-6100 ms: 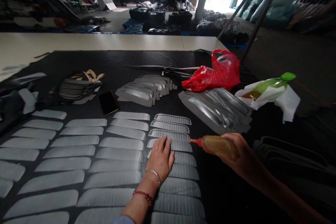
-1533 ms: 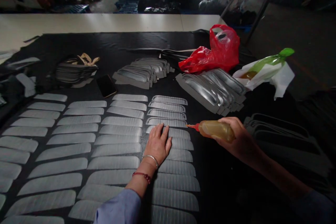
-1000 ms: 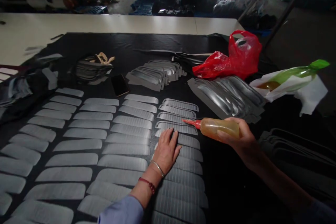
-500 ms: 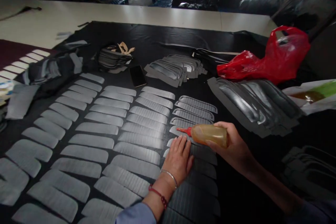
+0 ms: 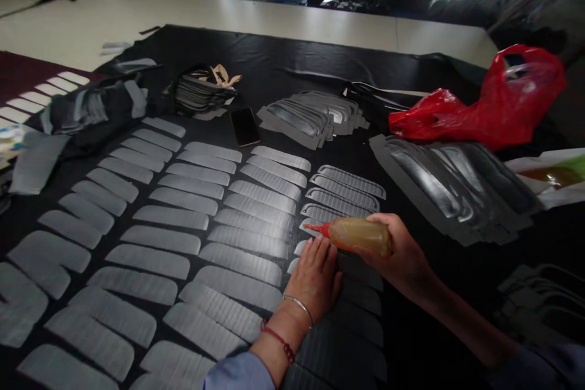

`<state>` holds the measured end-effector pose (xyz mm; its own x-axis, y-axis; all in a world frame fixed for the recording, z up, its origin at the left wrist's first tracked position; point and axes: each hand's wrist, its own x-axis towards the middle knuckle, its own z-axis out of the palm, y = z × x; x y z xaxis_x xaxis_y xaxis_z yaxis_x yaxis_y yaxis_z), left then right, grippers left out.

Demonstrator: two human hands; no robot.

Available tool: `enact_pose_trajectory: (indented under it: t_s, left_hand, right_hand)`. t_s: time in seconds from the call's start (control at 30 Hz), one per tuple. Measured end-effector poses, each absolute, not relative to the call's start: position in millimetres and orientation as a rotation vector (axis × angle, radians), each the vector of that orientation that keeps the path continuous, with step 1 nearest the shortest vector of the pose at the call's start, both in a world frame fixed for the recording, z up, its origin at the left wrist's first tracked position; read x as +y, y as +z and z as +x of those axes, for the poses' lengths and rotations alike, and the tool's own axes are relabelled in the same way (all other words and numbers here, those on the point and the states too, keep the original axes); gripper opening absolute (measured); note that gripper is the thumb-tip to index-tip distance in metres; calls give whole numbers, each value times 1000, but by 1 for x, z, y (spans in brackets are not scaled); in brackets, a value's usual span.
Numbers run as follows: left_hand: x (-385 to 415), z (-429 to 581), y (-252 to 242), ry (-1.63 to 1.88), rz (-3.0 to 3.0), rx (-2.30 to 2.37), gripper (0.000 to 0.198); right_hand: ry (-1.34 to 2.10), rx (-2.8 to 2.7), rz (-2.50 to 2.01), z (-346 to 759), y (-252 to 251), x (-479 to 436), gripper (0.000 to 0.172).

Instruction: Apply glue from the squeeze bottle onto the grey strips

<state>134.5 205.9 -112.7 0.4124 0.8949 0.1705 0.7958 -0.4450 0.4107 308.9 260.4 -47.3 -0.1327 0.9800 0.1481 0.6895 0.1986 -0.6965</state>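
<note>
Dozens of grey strips (image 5: 173, 217) lie in rows on the black cloth (image 5: 274, 61), and your two hands meet at the right-hand column. Your left hand (image 5: 315, 280) lies flat, its grip apart, fingers stretched side by side toward 12 o'clock and pressing on a ribbed strip (image 5: 299, 248). Your right hand (image 5: 402, 256) comes in from 4 o'clock, its grip clamped round a glue bottle (image 5: 361, 236) of amber fluid. The bottle is held almost level just beyond your left fingertips, its red nozzle aimed at 9 o'clock over the next strip up. At 11 o'clock from the bottle a phone (image 5: 245, 127) lies on the cloth. At 12 o'clock sits a fanned stack of pieces (image 5: 315, 116), and at 2 o'clock a larger stack (image 5: 457, 186) with a red bag (image 5: 493, 109) behind it. The pale bench (image 5: 91, 18) shows beyond the cloth.
</note>
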Motion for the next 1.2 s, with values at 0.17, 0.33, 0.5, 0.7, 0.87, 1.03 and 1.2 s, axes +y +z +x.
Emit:
enact_pose_trajectory:
  t_s: [0.17, 0.33, 0.5, 0.7, 0.87, 1.03, 1.2]
  left_hand:
    - [207, 135, -111, 539, 2412, 1485, 46]
    - [207, 135, -110, 525, 2430, 1478, 46]
    - [207, 134, -107, 526, 2419, 1473, 45]
    - [207, 134, -106, 537, 2426, 1475, 46]
    - [207, 135, -108, 539, 2439, 1480, 46]
    - [207, 135, -107, 529, 2425, 1479, 45]
    - [208, 134, -102, 514, 2406, 1462, 45]
  right_hand:
    - [626, -1871, -1590, 309, -44, 263, 42]
    - [523, -1910, -1587, 314, -41, 264, 41]
    - [462, -1942, -1587, 321, -41, 264, 42]
    - [460, -1953, -1568, 324, -38, 261, 40]
    - [515, -1943, -1540, 318, -40, 260, 41]
    - [492, -1928, -1562, 317, -40, 263, 40]
    - [525, -1853, -1639, 319, -37, 268, 44]
